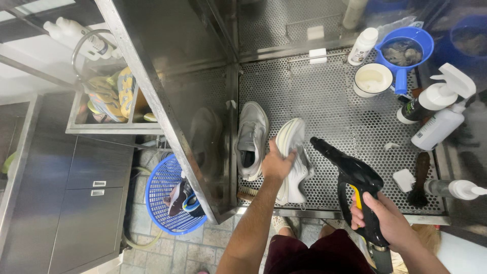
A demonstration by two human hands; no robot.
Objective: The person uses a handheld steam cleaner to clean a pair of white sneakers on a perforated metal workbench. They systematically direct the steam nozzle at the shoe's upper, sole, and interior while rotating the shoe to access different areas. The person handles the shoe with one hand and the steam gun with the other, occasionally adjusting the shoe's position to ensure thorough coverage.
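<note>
Listing by size, largest first:
Wash bay: perforated steel desk (335, 111) with steel walls; carries everything below.
Blue basket (161, 195): on the tiled floor at left, shoes inside.
Grey sneaker (252, 138): lying on the desk, just left of the white one, apart from both hands.
White sneaker (294, 160): tipped on its side at the desk's front edge; left hand (276, 163) has its grip closed over the sole.
Spray gun (355, 185): black, nozzle aimed toward the white sneaker; right hand (388, 219) grip wrapped round the handle.
Spray bottles (440, 109): standing at right.
Risk: the jet could likely hit the left hand, being so near the nozzle's line; the tipped sneaker may slip.
</note>
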